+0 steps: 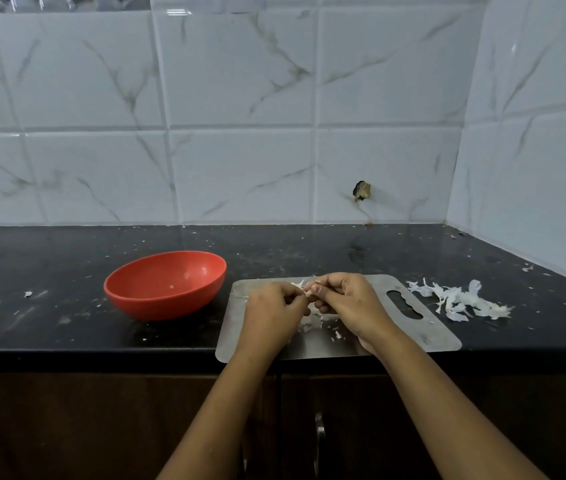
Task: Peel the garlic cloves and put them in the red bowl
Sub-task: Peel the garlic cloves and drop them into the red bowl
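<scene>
A: Hands?
B: Left hand (271, 308) and right hand (349, 301) are meeting over the flat grey steel cutting board (442, 336), fingers of both curling in. Both are pinching the small pale garlic clove (309, 295) between their fingertips, above the board's far edge.
A: Clove peeled or not?
B: Cannot tell. Only a sliver is showing between the fingers, and the rest is hiding behind them. A thin white strand of skin is sticking up just behind the fingertips.
A: Bowl?
B: Round red plastic bowl (156, 306) is sitting on the glossy black stone countertop (66, 327), just left of the board and apart from both hands. 1 tiny white fleck (172, 286) is showing inside, too small to name.
A: Clutter?
B: Loose white skin scraps (316, 320) are lying on the board under the hands, partly covered by them. A bigger pile of white papery garlic skins (461, 301) is lying on the counter just right of the board, past its slotted handle cutout (404, 304). Small white specks are dotting the counter.
A: Background?
B: White marble-look wall tiles (240, 81) are running behind and along the right side. 1 dark chipped hole (362, 191) is showing low in the back wall. Dark cabinet doors (66, 427) are sitting below the counter, very dim. 1 metal handle (319, 431) is barely catching light.
</scene>
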Tool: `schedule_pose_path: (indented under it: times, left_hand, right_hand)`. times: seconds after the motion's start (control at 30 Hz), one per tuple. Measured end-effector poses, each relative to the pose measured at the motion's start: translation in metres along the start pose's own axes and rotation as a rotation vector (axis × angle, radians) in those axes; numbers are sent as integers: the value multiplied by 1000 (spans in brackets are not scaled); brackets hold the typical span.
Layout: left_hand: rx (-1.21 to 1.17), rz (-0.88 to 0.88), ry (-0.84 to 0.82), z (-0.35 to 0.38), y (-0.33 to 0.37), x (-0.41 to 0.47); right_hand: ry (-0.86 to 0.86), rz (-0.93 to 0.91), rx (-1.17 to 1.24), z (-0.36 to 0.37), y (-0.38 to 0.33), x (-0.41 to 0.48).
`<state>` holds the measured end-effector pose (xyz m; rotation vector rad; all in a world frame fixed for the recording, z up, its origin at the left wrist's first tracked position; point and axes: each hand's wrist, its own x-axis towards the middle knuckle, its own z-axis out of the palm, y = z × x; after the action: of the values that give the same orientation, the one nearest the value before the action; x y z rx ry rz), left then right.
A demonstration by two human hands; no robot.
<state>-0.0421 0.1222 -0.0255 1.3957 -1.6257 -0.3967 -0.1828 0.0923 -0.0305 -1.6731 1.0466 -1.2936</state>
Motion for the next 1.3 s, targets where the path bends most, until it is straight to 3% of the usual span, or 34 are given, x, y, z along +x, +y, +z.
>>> schedule_pose_path:
  times: [0.13,0.5,0.87,1.3]
  left_hand:
    - [-67,-51,41,-1,0,0]
    - [91,-26,7,1,0,0]
    - [-120,-20,118,-3,1,-1]
    - [-184,-82,84,-6,5,-4]
  right_hand:
    - [22,15,16,-1,1,1]
    - [42,-4,-40,0,1,0]
    - [11,-20,-44,2,-2,-3]
    - [21,-67,-103,3,-2,-5]
